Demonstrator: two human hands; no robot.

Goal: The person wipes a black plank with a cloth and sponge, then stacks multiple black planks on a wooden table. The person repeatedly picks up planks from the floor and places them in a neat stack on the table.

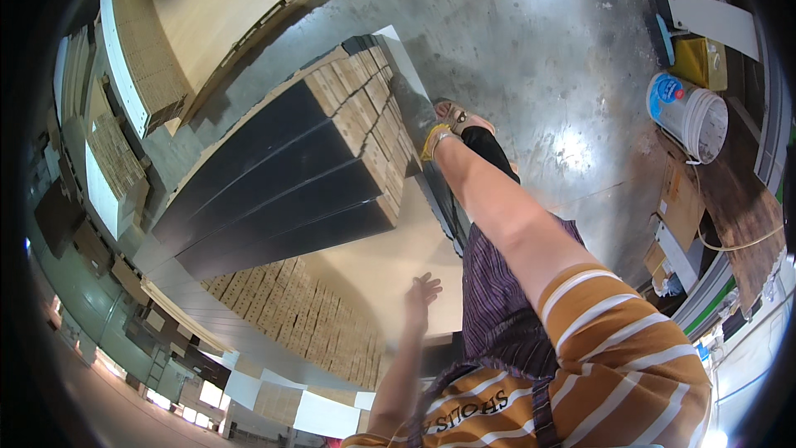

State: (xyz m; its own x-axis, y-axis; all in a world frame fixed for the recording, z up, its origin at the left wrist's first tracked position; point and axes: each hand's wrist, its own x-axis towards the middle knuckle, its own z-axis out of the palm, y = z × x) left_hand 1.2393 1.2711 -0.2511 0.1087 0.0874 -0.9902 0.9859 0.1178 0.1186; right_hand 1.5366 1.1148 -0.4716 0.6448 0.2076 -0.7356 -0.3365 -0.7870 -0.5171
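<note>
My right arm reaches forward along the near side of a tall stack of black-faced boards [282, 187] with pale, drilled-looking end edges. At its corner is my right hand [436, 141], with something yellow on or in it. Its fingers are too small and covered to read. Over a pale wooden panel [356, 264] hangs my left hand [423, 292], slightly blurred, its fingers apart and nothing in them. That panel tops a second pile of boards [290, 307] with drilled edges, beside the black stack.
Sandalled feet [454, 115] stand on the grey concrete floor [531, 58]. More board stacks [240, 9] lie at the far left. On the right are a white bucket [688, 116], a yellow tin [701, 62], cardboard [672, 191] and a brown wooden board [738, 216].
</note>
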